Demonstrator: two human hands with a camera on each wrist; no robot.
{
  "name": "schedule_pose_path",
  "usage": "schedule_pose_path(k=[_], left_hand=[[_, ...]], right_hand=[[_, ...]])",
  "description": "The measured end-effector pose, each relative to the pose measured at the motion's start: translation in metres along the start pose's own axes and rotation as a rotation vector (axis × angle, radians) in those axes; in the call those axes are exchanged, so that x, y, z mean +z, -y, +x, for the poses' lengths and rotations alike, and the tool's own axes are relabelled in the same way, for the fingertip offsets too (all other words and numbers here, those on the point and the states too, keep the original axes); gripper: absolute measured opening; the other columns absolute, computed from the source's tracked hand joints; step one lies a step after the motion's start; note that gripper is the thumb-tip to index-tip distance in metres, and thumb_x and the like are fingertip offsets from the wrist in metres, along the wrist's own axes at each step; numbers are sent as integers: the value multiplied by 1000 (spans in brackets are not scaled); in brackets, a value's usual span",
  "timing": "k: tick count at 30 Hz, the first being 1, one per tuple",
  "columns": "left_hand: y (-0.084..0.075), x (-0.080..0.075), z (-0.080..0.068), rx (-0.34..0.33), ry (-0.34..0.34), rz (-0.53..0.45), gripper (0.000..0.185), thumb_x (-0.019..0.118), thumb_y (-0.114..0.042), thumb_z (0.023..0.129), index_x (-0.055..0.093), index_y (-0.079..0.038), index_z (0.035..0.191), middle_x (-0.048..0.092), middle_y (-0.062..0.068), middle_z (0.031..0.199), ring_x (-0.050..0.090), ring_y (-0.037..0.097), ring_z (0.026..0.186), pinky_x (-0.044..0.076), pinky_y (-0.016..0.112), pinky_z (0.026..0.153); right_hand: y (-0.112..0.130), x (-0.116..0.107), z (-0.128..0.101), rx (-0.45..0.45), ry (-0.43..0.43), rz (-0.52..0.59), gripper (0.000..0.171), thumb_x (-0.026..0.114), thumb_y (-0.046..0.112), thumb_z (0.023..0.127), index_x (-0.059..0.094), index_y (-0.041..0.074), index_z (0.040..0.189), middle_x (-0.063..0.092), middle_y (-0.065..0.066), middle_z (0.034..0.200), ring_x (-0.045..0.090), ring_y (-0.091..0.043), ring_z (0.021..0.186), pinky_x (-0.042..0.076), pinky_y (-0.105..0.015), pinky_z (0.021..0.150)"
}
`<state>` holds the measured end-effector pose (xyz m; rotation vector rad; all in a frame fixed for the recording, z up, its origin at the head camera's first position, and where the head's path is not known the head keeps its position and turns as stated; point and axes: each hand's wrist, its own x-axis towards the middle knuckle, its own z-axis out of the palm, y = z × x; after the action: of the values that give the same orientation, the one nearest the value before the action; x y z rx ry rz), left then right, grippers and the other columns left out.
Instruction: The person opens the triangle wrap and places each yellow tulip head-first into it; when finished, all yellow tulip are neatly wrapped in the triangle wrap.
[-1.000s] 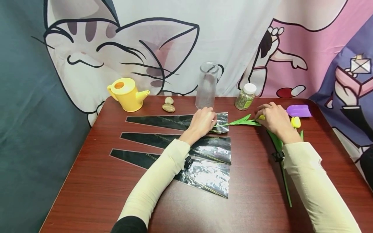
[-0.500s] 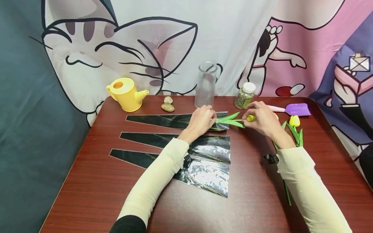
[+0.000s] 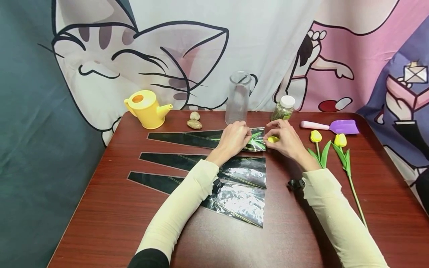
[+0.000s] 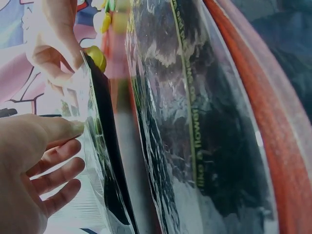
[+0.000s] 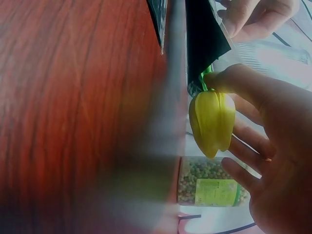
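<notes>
The fingers (image 3: 242, 134) of the left hand (image 3: 232, 140) are curled onto the wide mouth of the farthest cellophane sleeve (image 3: 204, 138), which is pinched open. A yellow tulip (image 3: 273, 139) is held at its bud by the thumb and fingers of the right hand (image 3: 285, 140), with the bud just outside the sleeve mouth, between the two hands.

Nearest on the red-brown wooden table (image 3: 107, 219), two more cellophane sleeves (image 3: 234, 199) are laid flat. To the right, two yellow tulips (image 3: 340, 149) are laid, well apart from the hands. Farther back, a yellow watering can (image 3: 145, 108), two stones (image 3: 193, 120), a clear glass vase (image 3: 238, 97), a jar of granules (image 3: 282, 108) and a purple trowel (image 3: 335, 126) are ranged before a cartoon-cat curtain (image 3: 161, 48).

The held tulip's long axis is set left to right along the sleeve, stem and green leaves inside, bud pointing right.
</notes>
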<state>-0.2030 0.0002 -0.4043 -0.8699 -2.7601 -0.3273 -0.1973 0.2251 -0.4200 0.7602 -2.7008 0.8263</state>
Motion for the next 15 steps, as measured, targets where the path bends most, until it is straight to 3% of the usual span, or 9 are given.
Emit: schedule_pose_path(k=[15], left_hand=[[1,3,1,3,7,13,14,62,-21,95,72,-22,85,56,-7,86,55,15,85,45,31,76]], right_hand=[[-1,-1,0,9,1,5,10,83,11,76,77,12,84,59,-12,118,47,-32,111,34,-49,90]])
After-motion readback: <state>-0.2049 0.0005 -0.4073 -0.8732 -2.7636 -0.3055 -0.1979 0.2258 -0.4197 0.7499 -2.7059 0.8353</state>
